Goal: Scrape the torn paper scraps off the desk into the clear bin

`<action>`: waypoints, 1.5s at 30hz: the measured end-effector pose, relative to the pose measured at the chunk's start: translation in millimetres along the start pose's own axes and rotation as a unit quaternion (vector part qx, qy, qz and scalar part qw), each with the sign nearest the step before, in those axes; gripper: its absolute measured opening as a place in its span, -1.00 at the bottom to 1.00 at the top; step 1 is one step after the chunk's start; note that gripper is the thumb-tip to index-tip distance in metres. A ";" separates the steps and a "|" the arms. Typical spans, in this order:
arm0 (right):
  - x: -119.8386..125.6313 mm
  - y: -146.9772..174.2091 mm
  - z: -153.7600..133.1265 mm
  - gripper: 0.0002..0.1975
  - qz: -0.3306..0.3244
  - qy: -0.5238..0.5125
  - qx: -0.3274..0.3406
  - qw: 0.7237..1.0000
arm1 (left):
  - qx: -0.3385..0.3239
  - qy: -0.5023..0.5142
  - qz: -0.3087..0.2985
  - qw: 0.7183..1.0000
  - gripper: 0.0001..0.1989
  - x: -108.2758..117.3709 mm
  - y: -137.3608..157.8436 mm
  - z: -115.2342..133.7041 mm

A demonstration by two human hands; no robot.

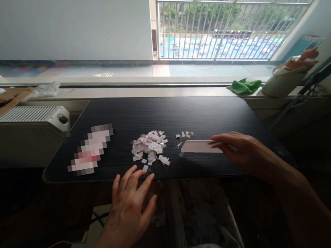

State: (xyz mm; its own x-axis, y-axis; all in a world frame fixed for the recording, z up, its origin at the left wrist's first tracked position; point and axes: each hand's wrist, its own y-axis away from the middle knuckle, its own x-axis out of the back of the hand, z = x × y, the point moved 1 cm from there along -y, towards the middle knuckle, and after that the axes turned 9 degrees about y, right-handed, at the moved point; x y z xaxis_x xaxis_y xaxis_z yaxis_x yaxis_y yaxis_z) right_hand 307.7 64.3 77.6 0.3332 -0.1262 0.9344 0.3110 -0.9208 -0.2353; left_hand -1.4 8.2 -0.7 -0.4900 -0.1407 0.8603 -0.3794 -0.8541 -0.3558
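Note:
On the dark tabletop [163, 109] lies a loose pile of small pale paper pieces [149, 146], with a few more paper scraps [184, 134] to its right. My left hand [131, 194] is just in front of the pile at the table's near edge, fingers spread, holding nothing. A flat, pale pink card-like strip [200, 147] is pinched in my right hand [236, 147]. The strip points left, its far end close to the scraps, and casts a shadow on the table. Whether its lower edge touches the tabletop I cannot tell.
A pixelated pink item [91, 150] lies at the table's left. Beneath the near edge stands a clear bin [178, 224]. A white radiator [33, 121] adjoins the left side. On the windowsill are a green cloth [245, 86] and a pale container [281, 82].

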 end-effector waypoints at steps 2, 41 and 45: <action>-0.2 -3.4 1.0 -0.71 0.016 0.003 -0.012 1.000 | 0.002 0.004 -0.002 1.000 -0.62 0.5 -0.5 0.3; -5.2 13.4 19.2 -0.76 -0.043 -0.052 0.044 0.997 | -0.006 -0.005 0.002 1.000 -0.63 0.8 1.0 -1.1; -5.3 16.8 37.0 -0.75 0.030 -0.020 -0.033 0.999 | -0.019 -0.005 0.000 1.000 -0.64 -1.3 0.2 2.6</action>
State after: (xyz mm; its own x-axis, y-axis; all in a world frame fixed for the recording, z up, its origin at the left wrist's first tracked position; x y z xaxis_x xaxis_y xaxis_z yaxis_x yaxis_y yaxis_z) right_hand 344.1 63.2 58.8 0.3857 -0.1674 0.9073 0.2306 -0.9347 -0.2705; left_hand 1.2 6.9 -1.0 -0.4822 -0.1463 0.8638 -0.4087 -0.8345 -0.3695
